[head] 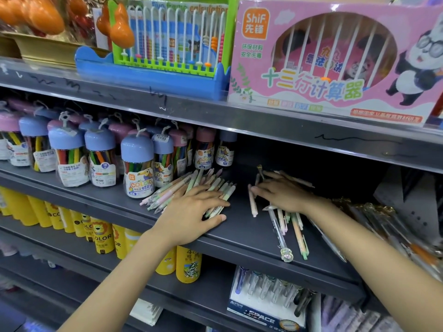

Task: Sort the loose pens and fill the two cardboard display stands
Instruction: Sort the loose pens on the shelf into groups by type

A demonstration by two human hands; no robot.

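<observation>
Head view: both hands lie palm-down on the dark middle shelf [239, 233] of a shop rack.

The left hand [191, 212] sits at about 7 o'clock from frame centre, fingers straight and spread, pressing flat on a heap of pastel pens [189, 188] that fans out toward 10 o'clock. Its thumb rests on the bare shelf just beside the heap; nothing is gripped.

The right hand [285, 195] sits at about 4 o'clock from centre, fingers extended toward 9 o'clock, laid flat over a second, smaller pile of pens [292, 226]. These pens stick out from under the palm toward 6 o'clock, one clear pen with a crystal top [286, 256] nearest the shelf edge. A single pink pen [252, 203] lies just beside the fingertips, whether touching I cannot tell. That hand too is relaxed, grasping nothing.

The two piles are apart, with bare shelf between them.

At 9 o'clock of the left pile stand crayon jars [137, 164] with blue and pink lids. On the shelf above, at 12 o'clock, are a blue abacus [153, 70] and a pink box [335, 63]. Below, at 8 o'clock, stand yellow tubes [103, 236]; at 5 o'clock a box of pens [266, 307].
</observation>
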